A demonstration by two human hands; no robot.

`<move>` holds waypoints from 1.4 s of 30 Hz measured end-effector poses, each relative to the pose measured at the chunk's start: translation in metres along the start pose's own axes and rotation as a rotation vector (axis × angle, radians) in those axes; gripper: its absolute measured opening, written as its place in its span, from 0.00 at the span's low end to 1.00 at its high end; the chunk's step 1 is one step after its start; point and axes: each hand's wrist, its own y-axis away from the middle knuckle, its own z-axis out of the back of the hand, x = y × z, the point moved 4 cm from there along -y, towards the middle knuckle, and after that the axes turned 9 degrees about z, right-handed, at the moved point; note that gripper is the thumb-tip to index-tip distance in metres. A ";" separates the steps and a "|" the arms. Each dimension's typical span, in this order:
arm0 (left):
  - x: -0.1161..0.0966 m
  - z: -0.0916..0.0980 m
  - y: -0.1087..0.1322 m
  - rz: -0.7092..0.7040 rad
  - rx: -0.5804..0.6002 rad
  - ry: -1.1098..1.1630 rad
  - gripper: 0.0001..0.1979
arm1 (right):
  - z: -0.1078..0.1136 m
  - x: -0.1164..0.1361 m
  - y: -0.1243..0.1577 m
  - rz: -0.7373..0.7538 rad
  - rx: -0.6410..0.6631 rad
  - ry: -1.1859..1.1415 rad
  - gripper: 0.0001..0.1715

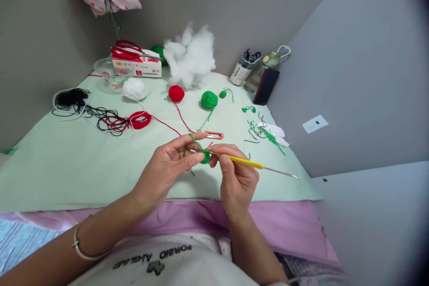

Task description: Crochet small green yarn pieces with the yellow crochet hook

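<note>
My left hand (pixel 169 163) pinches a small green crochet piece (pixel 205 157), with green yarn running over its forefinger back to a green yarn ball (pixel 209 99). My right hand (pixel 236 176) grips a yellow-handled crochet hook (pixel 250 163); its tip is at the green piece and its metal shaft points right. Both hands hover above a pale green table mat (pixel 67 161). A red thread snipper (pixel 214 134) lies just beyond my fingers.
A red yarn ball (pixel 176 93), white yarn ball (pixel 134 89), red coil (pixel 140 119), black cord tangle (pixel 72 98), white stuffing (pixel 190 56), a box with red scissors (pixel 136 62), a tool jar (pixel 241 70), bottle (pixel 261 71), phone (pixel 266 86) and yarn scraps (pixel 268 133) sit around.
</note>
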 end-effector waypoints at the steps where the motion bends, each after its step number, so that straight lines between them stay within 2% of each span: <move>1: 0.001 0.000 -0.001 0.000 -0.001 0.013 0.18 | 0.000 0.001 0.002 0.059 0.028 0.083 0.16; 4: 0.006 -0.004 -0.005 0.118 0.104 0.133 0.16 | 0.000 0.007 0.007 0.264 0.101 0.290 0.21; 5: 0.008 -0.005 -0.007 0.170 0.145 0.183 0.15 | 0.001 0.007 0.007 0.281 0.087 0.296 0.21; 6: 0.009 -0.005 -0.009 0.210 0.171 0.226 0.14 | 0.004 0.006 0.005 0.249 0.049 0.256 0.19; 8: 0.010 -0.002 -0.012 0.228 0.170 0.275 0.11 | 0.010 0.000 0.000 0.083 -0.057 0.083 0.15; 11: 0.008 0.003 -0.013 0.148 0.099 0.215 0.12 | 0.009 -0.009 -0.004 -0.134 -0.106 -0.156 0.12; 16: 0.008 0.004 -0.008 0.053 0.050 0.033 0.14 | 0.005 -0.010 -0.003 -0.178 -0.043 -0.104 0.10; 20: 0.006 0.005 -0.005 0.062 0.052 0.000 0.15 | 0.008 -0.016 -0.002 -0.261 -0.062 -0.247 0.12; 23: 0.005 0.007 -0.005 0.048 0.035 -0.019 0.14 | 0.008 -0.017 -0.003 -0.267 -0.062 -0.292 0.12; 27: 0.006 0.010 -0.004 0.015 0.019 -0.056 0.14 | 0.009 -0.007 -0.003 -0.189 -0.045 -0.213 0.12; 32: 0.001 0.010 -0.001 -0.108 -0.085 -0.201 0.14 | 0.010 0.010 -0.002 0.019 0.070 0.032 0.15; 36: -0.003 0.005 0.004 -0.207 -0.155 -0.293 0.14 | 0.005 0.010 0.006 0.205 0.166 0.202 0.19; 38: -0.001 0.003 0.003 -0.164 -0.126 -0.187 0.16 | 0.001 0.007 0.013 0.327 0.195 0.359 0.21; 40: 0.007 0.000 -0.002 -0.013 -0.026 0.003 0.18 | 0.000 0.005 0.018 0.422 0.126 0.459 0.23; 42: 0.013 -0.001 -0.007 0.141 0.076 0.172 0.18 | -0.001 0.003 0.017 0.398 0.124 0.406 0.22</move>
